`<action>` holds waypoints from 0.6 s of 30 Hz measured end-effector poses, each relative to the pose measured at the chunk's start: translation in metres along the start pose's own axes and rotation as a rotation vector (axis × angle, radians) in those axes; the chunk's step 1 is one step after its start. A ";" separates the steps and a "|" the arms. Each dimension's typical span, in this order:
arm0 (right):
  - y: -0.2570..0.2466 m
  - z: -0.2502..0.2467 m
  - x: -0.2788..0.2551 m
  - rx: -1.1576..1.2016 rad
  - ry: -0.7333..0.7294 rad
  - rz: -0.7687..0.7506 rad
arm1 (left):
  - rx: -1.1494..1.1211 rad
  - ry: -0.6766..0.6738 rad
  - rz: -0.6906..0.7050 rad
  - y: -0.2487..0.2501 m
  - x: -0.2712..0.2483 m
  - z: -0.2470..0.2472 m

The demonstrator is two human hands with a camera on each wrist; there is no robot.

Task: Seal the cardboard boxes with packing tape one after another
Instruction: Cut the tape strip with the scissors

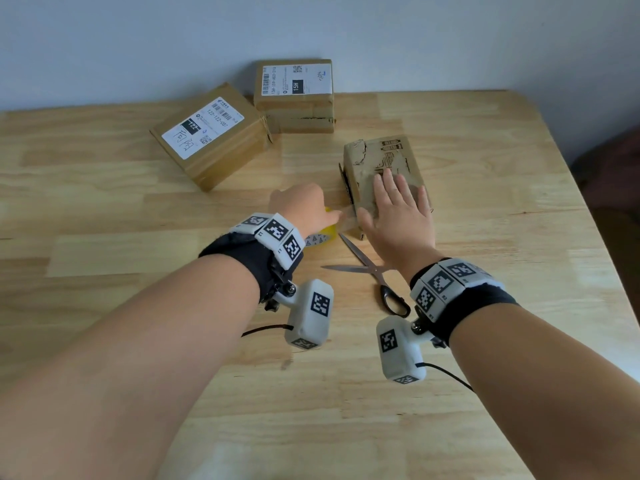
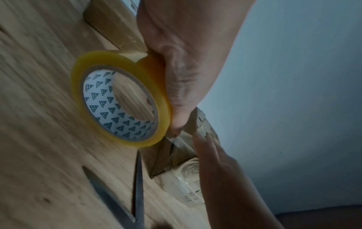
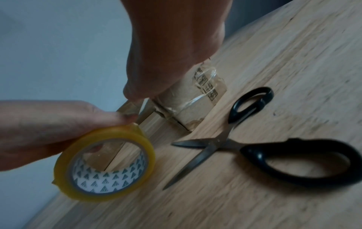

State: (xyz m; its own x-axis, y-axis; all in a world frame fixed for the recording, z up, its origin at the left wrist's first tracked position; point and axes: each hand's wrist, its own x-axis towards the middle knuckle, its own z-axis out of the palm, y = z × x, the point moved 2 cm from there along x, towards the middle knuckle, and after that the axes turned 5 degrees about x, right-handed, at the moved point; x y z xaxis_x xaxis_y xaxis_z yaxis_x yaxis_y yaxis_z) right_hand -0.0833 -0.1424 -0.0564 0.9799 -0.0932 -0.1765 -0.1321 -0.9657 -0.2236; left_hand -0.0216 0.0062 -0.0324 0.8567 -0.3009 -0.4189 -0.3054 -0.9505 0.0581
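Scissors (image 1: 370, 271) lay open on the counter (image 1: 138, 220) nearest. Beyond them, left hand (image 1: 304, 209) fingers clamped the yellow tape roll (image 1: 327, 233), its clear strip reaching the worn, torn box (image 1: 384, 168); right hand (image 1: 401, 216) pressed flat there, fingers spread. Two labelled boxes (image 1: 211, 133) sat farther back.

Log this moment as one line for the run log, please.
left hand grips tape roll | strip stretched to worn box | right hand flat on box | scissors open on table
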 end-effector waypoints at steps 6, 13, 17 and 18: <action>-0.012 0.010 -0.001 -0.068 0.049 0.048 | -0.065 0.081 0.091 0.003 -0.001 0.003; -0.013 0.017 0.001 -0.082 0.078 0.051 | -0.154 0.014 0.150 -0.002 0.004 0.002; -0.010 0.018 0.001 -0.095 0.094 0.042 | -0.013 0.018 0.128 0.000 0.001 0.004; -0.009 0.019 0.002 -0.089 0.105 0.037 | 0.009 0.027 0.125 0.001 0.000 0.004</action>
State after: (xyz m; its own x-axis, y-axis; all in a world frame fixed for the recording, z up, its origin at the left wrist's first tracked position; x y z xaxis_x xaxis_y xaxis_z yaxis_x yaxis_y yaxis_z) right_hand -0.0832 -0.1292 -0.0724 0.9855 -0.1492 -0.0802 -0.1589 -0.9785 -0.1318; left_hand -0.0238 0.0052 -0.0362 0.8227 -0.4193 -0.3838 -0.4142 -0.9046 0.1004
